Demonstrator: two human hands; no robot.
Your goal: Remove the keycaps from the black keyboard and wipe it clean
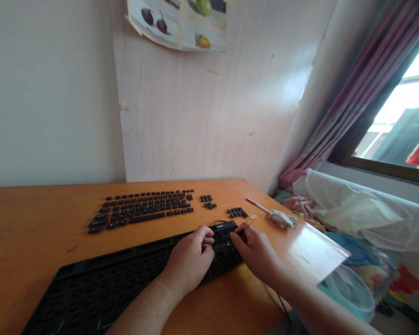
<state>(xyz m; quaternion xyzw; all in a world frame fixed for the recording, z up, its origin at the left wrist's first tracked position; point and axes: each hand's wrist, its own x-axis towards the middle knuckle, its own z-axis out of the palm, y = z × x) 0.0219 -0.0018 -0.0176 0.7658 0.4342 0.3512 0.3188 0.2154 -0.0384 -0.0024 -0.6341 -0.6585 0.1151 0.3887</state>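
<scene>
A black keyboard (118,274) with its keycaps off lies slantwise along the front of the desk. My left hand (193,256) rests over its right part, fingers curled in; whatever they hold, if anything, is hidden. At the keyboard's right end, my right hand (254,246) is closed on a thin, looped, see-through tool (252,220), its tip sticking out up and away. The exact kind of that tool is too fine to make out. Behind the keyboard, loose black keycaps (148,204) lie in rows in keyboard order, with smaller groups of keycaps (237,212) to their right.
A pale stick or brush (257,204) and a crumpled grey-white cloth (282,218) lie at the desk's (28,223) right side. A shiny clear sheet (314,251) covers the right edge. A cable (284,307) hangs down, and a plastic tub (351,288) stands below.
</scene>
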